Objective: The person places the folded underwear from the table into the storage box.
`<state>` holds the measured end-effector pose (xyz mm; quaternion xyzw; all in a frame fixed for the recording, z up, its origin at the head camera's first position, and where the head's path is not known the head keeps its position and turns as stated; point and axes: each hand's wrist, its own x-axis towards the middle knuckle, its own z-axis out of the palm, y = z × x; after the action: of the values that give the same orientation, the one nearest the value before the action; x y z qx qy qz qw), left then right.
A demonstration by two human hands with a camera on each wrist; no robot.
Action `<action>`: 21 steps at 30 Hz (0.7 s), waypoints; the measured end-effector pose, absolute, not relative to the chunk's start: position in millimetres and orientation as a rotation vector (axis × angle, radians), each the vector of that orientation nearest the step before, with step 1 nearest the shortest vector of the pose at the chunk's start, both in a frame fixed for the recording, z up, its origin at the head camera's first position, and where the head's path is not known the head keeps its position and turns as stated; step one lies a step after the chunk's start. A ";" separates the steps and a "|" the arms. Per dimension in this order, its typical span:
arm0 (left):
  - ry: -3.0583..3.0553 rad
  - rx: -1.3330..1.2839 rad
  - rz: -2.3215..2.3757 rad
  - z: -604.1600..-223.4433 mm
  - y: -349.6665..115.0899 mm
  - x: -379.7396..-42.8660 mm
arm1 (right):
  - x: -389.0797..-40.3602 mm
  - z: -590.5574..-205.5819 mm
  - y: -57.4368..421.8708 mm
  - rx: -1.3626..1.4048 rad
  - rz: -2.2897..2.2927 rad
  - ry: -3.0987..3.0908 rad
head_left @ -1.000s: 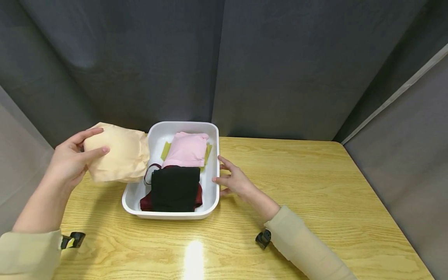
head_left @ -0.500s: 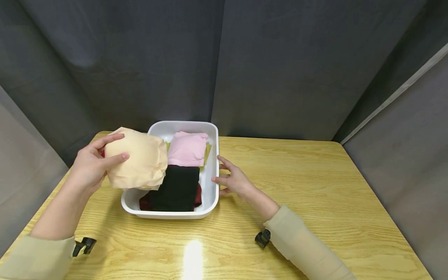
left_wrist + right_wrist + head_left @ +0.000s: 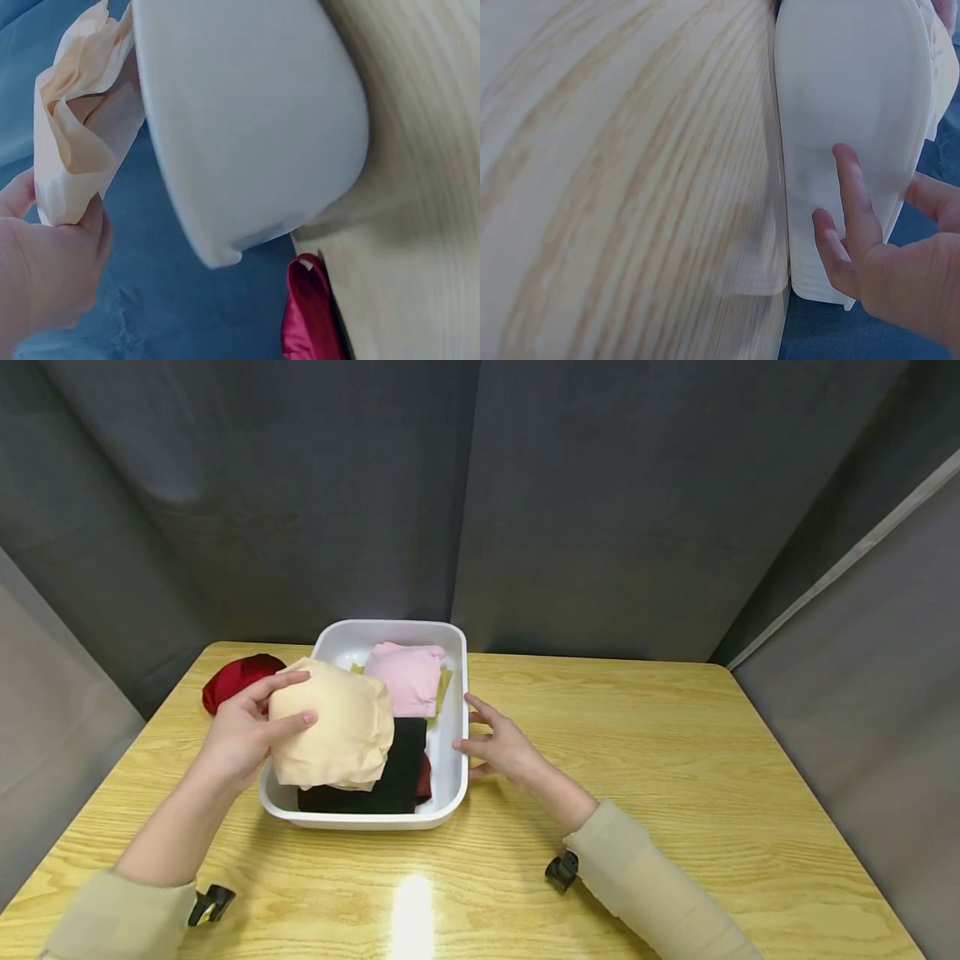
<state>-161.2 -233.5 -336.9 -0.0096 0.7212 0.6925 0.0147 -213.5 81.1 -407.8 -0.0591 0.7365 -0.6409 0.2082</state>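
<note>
My left hand (image 3: 243,735) pinches a folded cream cloth (image 3: 333,727), thumb on the near face, and holds it above the left part of a white plastic bin (image 3: 456,777). In the left wrist view the cloth (image 3: 82,127) shows its loose folded edge beside the bin's wall (image 3: 247,112). My right hand (image 3: 506,747) holds the bin's right side, thumb over the rim and fingers along the outer wall. Inside the bin lie a folded pink cloth (image 3: 407,679) on something olive (image 3: 444,689), and a folded black cloth (image 3: 405,760) over a dark red one (image 3: 423,781). The cream cloth hides part of these.
A shiny red cloth bundle (image 3: 242,681) rests on the wooden table (image 3: 637,760) at the back left, partly behind my left hand. Dark grey curtains (image 3: 600,510) stand behind and at the sides of the table.
My left hand has carried the cream cloth rightward and nearer, from the bin's left edge to over its left part. The red bundle has come into view. My right hand stays at the bin.
</note>
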 end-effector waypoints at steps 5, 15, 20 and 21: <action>2.267 -0.068 2.110 -346.4 -227.0 -162.0 | -213.3 -407.9 81.9 -0.166 -1.781 2.050; 2.236 -0.037 2.095 -363.6 -215.6 -162.9 | -213.1 -408.7 81.7 -0.176 -1.807 2.032; 2.175 -0.048 2.119 -370.7 -210.7 -163.2 | -213.0 -408.9 81.5 -0.175 -1.814 2.019; 2.165 -0.050 2.118 -372.0 -209.9 -163.2 | -212.9 -409.0 81.5 -0.180 -1.813 2.022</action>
<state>-163.2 -209.9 -372.0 -0.0164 0.7136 0.6981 0.0559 -212.9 81.5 -409.0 -0.0645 0.7266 -0.6515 0.2084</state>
